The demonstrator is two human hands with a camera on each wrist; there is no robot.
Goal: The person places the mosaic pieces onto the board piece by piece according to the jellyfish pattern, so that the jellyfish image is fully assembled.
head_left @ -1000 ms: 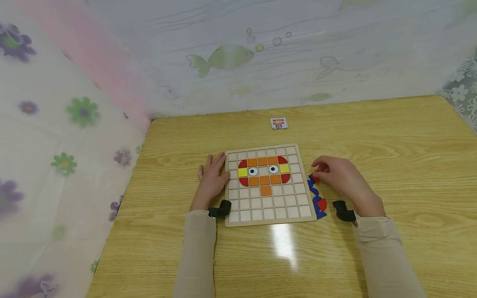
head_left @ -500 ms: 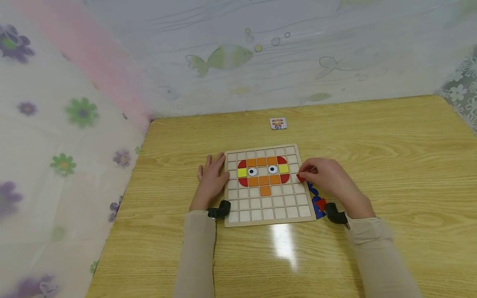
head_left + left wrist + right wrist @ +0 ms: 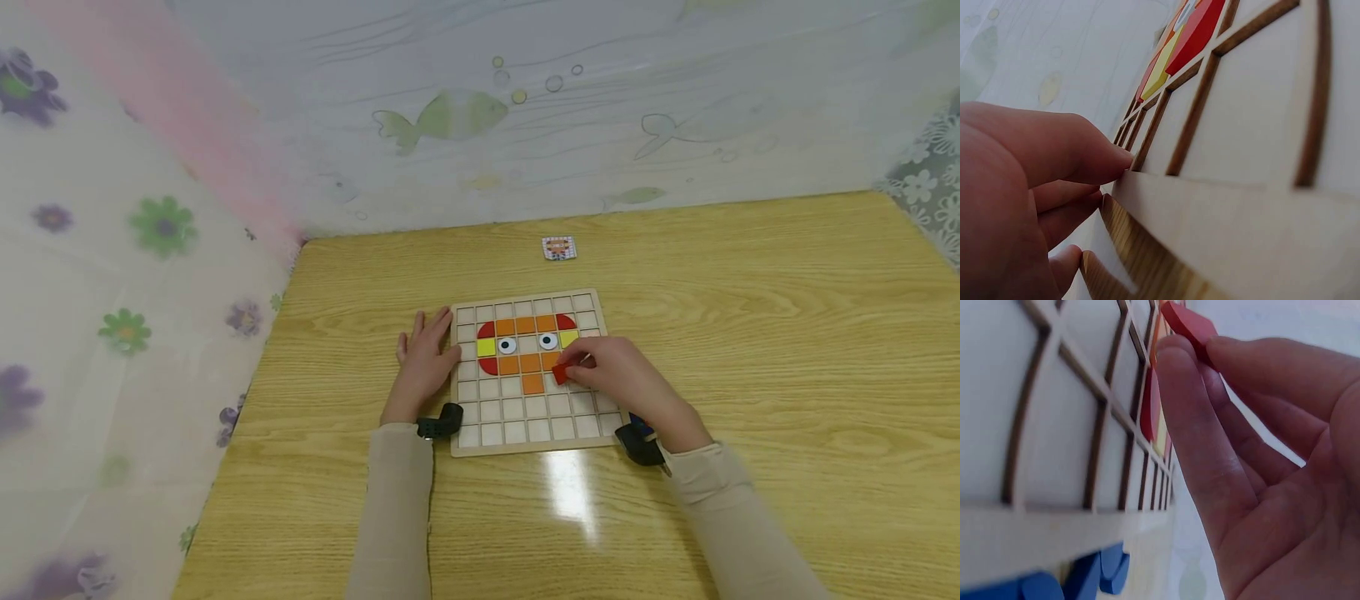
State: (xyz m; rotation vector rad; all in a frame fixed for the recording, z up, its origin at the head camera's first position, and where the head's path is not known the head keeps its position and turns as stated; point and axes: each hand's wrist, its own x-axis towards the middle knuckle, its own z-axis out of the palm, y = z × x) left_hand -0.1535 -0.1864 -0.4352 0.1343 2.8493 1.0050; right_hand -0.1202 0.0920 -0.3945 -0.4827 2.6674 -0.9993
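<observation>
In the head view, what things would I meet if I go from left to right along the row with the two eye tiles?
Left hand, first yellow tile, first eye tile, second eye tile, second yellow tile, right hand.

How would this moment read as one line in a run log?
right grip: pinches red piece over board | left grip: touches board's left edge | blue pieces: beside board

Head view: soft, even, middling light. White glare on counter (image 3: 300,500) below board (image 3: 491,411); faint shadow beside right sleeve (image 3: 742,533). Flowered wall (image 3: 75,308) blurs toward left edge. Wrist views dimmer, cooler. Left wrist: fish wall (image 3: 1085,44) out of focus. Right wrist: blue pieces (image 3: 1113,569) soft, fingers (image 3: 1188,425) clearer.
</observation>
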